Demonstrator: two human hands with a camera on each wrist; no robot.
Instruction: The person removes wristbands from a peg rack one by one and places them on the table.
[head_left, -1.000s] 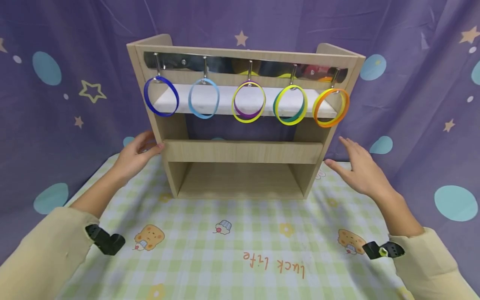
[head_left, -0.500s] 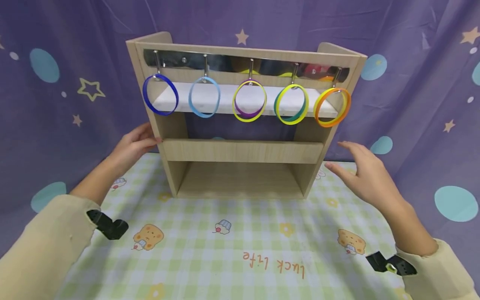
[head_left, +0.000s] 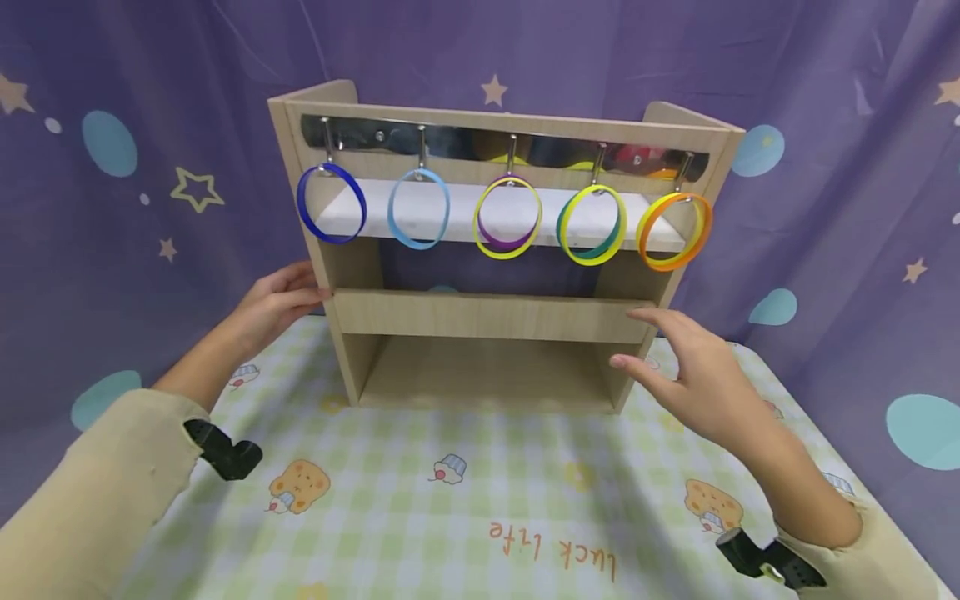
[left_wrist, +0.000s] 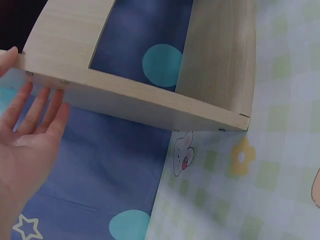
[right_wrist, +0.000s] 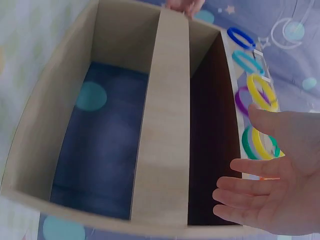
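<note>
In the head view a small wooden shelf point(head_left: 487, 315) stands upright. My left hand point(head_left: 273, 310) is at its left side, fingertips against the outer panel and thumb at the front edge; the left wrist view shows those fingers point(left_wrist: 35, 112) extended. My right hand point(head_left: 701, 379) is held out with thumb and fingers spread, overlapping the shelf's lower right side in the head view. From hooks on the front hang a dark blue ring point(head_left: 364, 208), a light blue ring point(head_left: 420, 246), and yellow-purple point(head_left: 508, 255), yellow-green point(head_left: 592, 262) and orange-yellow rings point(head_left: 663, 266).
A shiny metal strip point(head_left: 450, 143) carries the hooks. Below it is a white board point(head_left: 465, 208), then a wooden crossbar. A checked cloth point(head_left: 375, 533) covers the table, and a purple curtain point(head_left: 225, 50) hangs close behind the shelf.
My right hand has moved left, from beside the shelf to in front of its right edge. My left hand stays at the left panel. The head view has shifted slightly.
</note>
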